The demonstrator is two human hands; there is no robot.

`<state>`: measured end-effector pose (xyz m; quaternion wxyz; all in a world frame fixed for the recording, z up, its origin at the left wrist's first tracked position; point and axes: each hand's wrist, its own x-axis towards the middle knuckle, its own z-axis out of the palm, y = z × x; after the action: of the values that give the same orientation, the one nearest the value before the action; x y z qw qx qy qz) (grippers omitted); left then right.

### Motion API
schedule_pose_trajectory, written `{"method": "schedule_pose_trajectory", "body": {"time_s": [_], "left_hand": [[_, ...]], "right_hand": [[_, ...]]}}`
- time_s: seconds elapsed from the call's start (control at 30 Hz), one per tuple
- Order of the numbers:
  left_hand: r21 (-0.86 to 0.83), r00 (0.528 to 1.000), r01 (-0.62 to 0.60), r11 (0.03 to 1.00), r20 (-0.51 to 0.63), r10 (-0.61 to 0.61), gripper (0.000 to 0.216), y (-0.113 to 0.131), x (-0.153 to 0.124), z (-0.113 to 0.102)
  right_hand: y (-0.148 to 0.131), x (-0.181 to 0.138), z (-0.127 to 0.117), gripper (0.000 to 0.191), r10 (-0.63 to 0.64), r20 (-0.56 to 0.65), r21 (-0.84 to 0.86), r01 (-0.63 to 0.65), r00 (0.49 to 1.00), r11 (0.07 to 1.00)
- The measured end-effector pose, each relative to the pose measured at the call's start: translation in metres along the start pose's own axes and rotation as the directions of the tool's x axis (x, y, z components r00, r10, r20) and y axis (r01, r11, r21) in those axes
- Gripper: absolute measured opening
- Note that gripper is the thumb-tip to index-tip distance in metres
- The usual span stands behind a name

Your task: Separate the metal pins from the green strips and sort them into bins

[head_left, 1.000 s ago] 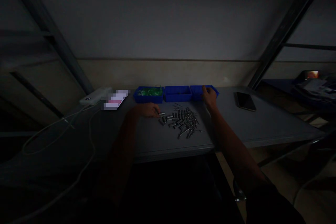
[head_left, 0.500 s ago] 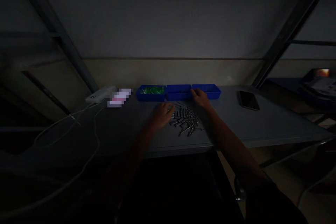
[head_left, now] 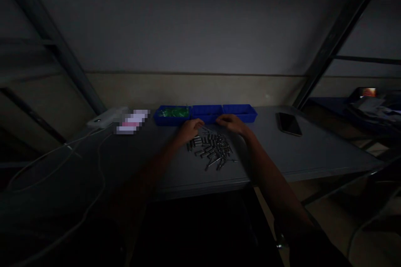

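My left hand (head_left: 189, 130) is at the left edge of a pile of small metal pins or rods (head_left: 216, 148), just in front of the blue bins. Its fingers are pinched together, and the dark hides what is between them. My right hand (head_left: 234, 123) hovers behind the pile's right side, against the front of the middle blue bin (head_left: 207, 115). Its fingers are curled inward towards the left hand; whatever they grip is too small and dim to name. Some short metal cylinders lie side by side near my left fingers.
A left blue bin (head_left: 158, 119) holds green bagged material, and a right blue bin (head_left: 253, 115) adjoins the middle one. On the grey table (head_left: 266, 154) a dark phone (head_left: 288, 124) lies right. A white device (head_left: 106, 117) with cables and a blurred bright patch (head_left: 132, 122) are left.
My right hand has come back from the bin's rim towards me and a little left, nearer my left hand. The left hand has edged slightly forward. The whole view has shifted a bit.
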<state>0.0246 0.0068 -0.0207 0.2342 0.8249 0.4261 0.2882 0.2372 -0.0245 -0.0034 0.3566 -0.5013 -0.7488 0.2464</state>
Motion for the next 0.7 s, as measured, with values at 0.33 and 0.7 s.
{"method": "schedule_pose_trajectory", "body": {"time_s": [0.33,0.7], "left_hand": [[0.288,0.998,-0.044,0.957,0.044,0.033,0.022,-0.003,-0.004,0.003],[0.335,0.996,0.077,0.939,-0.068,-0.057,0.021,0.004,-0.019,-0.004]], "right_hand": [[-0.009,0.011,0.038,0.024,-0.036,0.08,-0.441,0.068,0.996,0.895],[-0.011,0.006,0.045,0.02,-0.09,0.057,-0.235,0.101,0.994,0.967]]}}
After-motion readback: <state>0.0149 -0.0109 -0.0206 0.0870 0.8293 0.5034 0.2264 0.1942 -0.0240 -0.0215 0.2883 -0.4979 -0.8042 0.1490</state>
